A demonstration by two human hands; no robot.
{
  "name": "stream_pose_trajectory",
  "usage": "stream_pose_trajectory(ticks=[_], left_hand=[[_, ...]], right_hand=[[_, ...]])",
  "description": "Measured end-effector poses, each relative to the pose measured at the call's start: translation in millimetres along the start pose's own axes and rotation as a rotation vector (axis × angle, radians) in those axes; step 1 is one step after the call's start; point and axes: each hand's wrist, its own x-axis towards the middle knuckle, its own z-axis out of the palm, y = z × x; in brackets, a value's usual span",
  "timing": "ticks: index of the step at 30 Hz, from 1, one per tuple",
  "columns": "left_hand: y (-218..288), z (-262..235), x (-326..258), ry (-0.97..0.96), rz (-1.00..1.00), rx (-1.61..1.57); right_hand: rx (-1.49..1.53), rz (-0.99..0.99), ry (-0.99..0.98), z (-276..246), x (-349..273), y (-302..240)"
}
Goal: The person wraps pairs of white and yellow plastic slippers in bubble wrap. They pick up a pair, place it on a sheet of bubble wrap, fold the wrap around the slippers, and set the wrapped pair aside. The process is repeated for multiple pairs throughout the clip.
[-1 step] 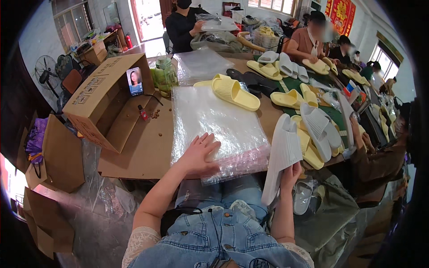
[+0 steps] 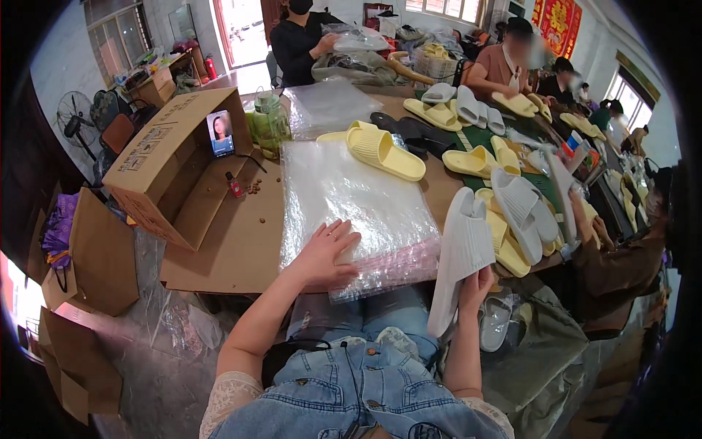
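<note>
Bagging looks to be the step in hand: the left hand (image 2: 325, 252) lies on the stack of clear plastic bags (image 2: 351, 205) at the near edge of the desk (image 2: 234, 241), while the right hand (image 2: 475, 287) holds a pair of white slide sandals (image 2: 461, 252) upright just beside that stack, partly over the desk's edge. The left fingers (image 2: 342, 235) are spread slightly and pressed flat on the topmost bag near its pinkish sealing strip, closed on nothing. The right fingers are wrapped around the lower part of the white pair, clamped on it, soles facing outward; the fingertips themselves are hidden behind the sandals. By the look of it, the next move calls for peeling one bag's mouth free from the stack, which needs a pinch at the strip end so only a single sheet lifts, with the sandals kept together and brought to the opening. A yellow slide sandal (image 2: 384, 150) rests on the far end of the bags, and a cardboard box (image 2: 164, 164) lies on its side to the left.
</note>
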Motion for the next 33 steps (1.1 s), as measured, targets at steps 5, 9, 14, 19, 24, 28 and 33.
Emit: stream_pose_trajectory(ticks=[5,9,14,19,24,28,33], left_hand=[[-0.1,-2.1,1.5,0.055,-0.041,-0.186],[-2.0,11.7,3.6,0.282,-0.074,-0.142],[11.4,-1.7,19.1,0.252,-0.180,-0.241],[27.9,-14.6,29.2,0.216,-0.252,-0.333],[39.7,-20.8,35.4,0.139,-0.159,-0.351],[57.6,-17.4,36.9,0.133,0.025,-0.242],[68.6,-16.0,38.6,0.273,0.124,-0.089]], right_hand=[[-0.058,0.001,-0.039,-3.8,-11.1,-2.7],[-0.218,-0.062,-0.183,-15.6,-14.2,-4.8],[-0.363,-0.375,-0.475,5.5,-12.6,-50.9],[-0.599,-0.476,-0.826,28.1,-17.8,-67.7],[-0.826,-0.345,-0.978,32.0,-25.7,-54.3],[-0.837,-0.322,-0.962,47.4,-26.0,-54.5],[-0.823,-0.336,-0.801,66.7,-17.3,-37.6]])
